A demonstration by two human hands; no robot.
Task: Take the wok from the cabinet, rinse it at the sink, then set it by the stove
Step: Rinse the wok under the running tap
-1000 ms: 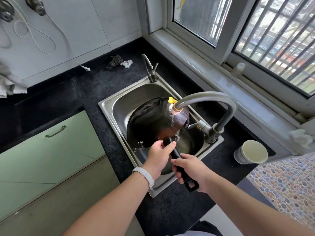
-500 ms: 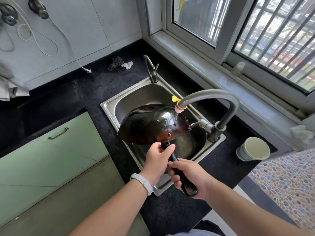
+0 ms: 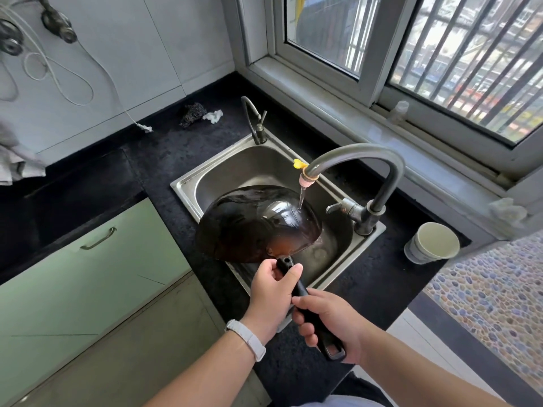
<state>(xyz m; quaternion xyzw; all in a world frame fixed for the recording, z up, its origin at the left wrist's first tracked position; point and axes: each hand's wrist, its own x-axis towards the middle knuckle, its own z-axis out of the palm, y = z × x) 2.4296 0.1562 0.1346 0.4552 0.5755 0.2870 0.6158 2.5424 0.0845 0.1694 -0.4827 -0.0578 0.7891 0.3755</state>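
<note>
The dark wok (image 3: 252, 223) hangs upside down over the steel sink (image 3: 188, 185), its rounded underside up. Water from the grey faucet (image 3: 361, 160) lands on the wok's right side and runs off. My left hand (image 3: 271, 292) grips the black handle close to the bowl. My right hand (image 3: 332, 324) holds the same handle farther back, near its end loop. The wok's inside is hidden.
Black countertop (image 3: 382, 277) surrounds the sink. A white cup (image 3: 432, 243) lies on its side at the right. A small second tap (image 3: 255, 118) stands behind the sink. A dark scrubber (image 3: 192, 114) and a white scrap lie at the back. Green cabinet doors (image 3: 88, 259) are at left.
The wok has been turned over from tilted on its side to bottom up and lifted a little. The water now hits its underside. Both hands kept their grip on the handle.
</note>
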